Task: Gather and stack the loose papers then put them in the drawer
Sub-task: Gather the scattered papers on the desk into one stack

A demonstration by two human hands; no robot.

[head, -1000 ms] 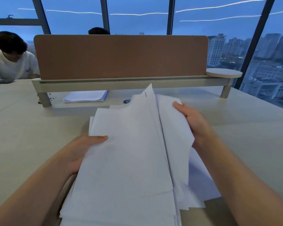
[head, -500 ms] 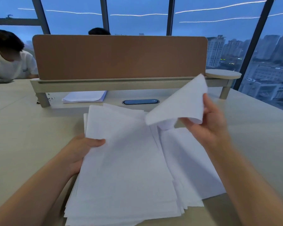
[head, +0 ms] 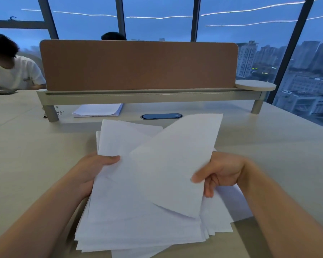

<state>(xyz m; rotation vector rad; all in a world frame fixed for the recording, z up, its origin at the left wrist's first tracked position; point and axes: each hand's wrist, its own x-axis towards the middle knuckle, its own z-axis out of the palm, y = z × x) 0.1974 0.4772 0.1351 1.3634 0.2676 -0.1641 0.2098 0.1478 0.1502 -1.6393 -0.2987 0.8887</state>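
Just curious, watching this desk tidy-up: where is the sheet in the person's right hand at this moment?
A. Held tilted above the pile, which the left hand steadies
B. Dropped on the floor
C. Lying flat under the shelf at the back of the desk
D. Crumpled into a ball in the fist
A: the right hand pinches a single sheet tilted over the messy pile, while the left hand grips the pile's left edge.

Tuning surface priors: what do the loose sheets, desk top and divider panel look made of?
Loose sheets: thin matte white paper; the sheet pinched in the right hand curls and bends. Desk top: smooth pale beige, probably laminate, with a soft sheen and no grain. Divider panel: matte brown, looks like felt or fabric-covered board; cannot be sure.
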